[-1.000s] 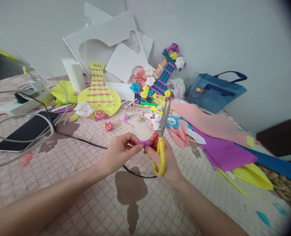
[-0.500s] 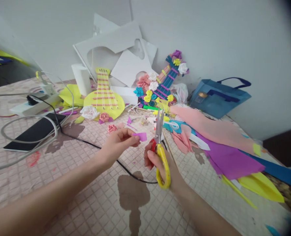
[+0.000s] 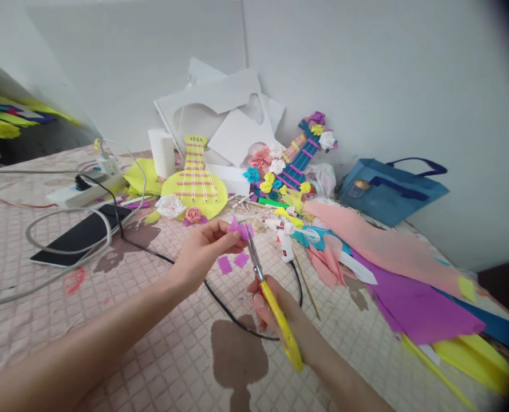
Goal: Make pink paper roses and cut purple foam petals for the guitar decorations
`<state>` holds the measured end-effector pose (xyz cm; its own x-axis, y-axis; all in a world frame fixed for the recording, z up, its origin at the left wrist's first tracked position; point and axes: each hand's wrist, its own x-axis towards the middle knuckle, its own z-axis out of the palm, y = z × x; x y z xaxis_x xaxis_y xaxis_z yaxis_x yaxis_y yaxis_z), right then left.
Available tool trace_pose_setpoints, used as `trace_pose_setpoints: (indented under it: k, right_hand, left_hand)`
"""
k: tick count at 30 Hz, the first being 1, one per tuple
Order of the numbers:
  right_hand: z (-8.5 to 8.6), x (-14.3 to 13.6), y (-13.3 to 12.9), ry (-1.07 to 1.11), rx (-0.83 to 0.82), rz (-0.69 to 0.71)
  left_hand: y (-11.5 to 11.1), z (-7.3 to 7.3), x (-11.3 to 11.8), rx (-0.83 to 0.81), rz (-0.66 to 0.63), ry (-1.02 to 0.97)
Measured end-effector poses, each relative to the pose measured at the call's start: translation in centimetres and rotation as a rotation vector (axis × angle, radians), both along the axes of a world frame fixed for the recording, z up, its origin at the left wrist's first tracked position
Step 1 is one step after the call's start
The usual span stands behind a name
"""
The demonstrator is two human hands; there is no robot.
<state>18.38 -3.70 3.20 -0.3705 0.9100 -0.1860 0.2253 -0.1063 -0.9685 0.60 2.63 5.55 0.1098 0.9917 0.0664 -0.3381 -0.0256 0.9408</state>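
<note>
Your left hand (image 3: 202, 254) pinches purple paper (image 3: 242, 229); your right hand (image 3: 289, 306) grips scissors (image 3: 269, 294), tips at paper's right edge. Purple scraps (image 3: 225, 265) on counter (image 3: 168, 343), near left hand.

Soft, flat light here, moderately bright, spreading evenly over the pale grey wall (image 3: 391, 86) and the desk (image 3: 172, 355), shadows faint and fuzzy-edged! Over on the right, a black curve eats into the picture, the yellow paper (image 3: 473, 355) blurring towards it. Wide-angle stretch pulls the left forearm (image 3: 108, 337) long; fine detail goes mushy, even on the scissors (image 3: 273, 300).
</note>
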Motion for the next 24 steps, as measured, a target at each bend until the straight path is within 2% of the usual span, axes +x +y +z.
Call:
trace_pose_setpoints:
  k: [7,24]
  right_hand:
    - [-1.2,0.0,0.1,0.001,0.057,-0.009]
    - [-2.0,-0.4,0.1,0.089,0.022,-0.044]
  left_hand:
    - [-0.4,-0.5,0.4,0.006,-0.008,0.019]
    - [-0.7,-0.8,0.9,0.017,0.050,0.014]
